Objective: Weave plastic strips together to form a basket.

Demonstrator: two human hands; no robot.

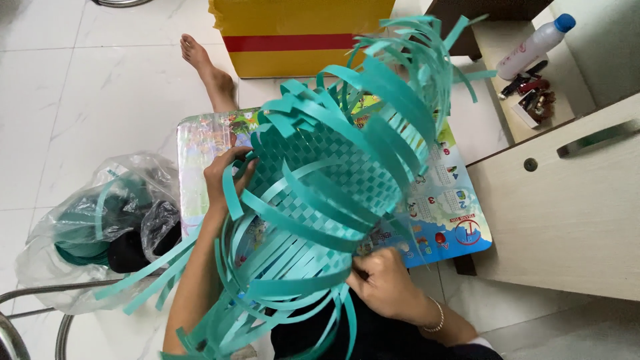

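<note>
Two hands: both yours, both on the weave point(320, 177).
Weave: teal plastic strips, part-woven into a basket form, tilted on its side over the mat point(460, 227); loose strip ends fan out at 1 o'clock and 7 o'clock.
Left hand point(225, 175): at 9 o'clock of the weave, fingers curled round its rim, gripping strips.
Right hand point(383, 280): at 5 o'clock, closed in a pinch on loose strips at the lower edge; bangle on the wrist.
Mat: printed, colourful, flat on the white tiled floor.
Bag point(100, 227): clear plastic, at 9 o'clock, more teal strips inside.
Box point(300, 33): yellow with a red band, at 12 o'clock.
Bottle point(533, 45): white, blue cap, at 2 o'clock on a shelf.
</note>
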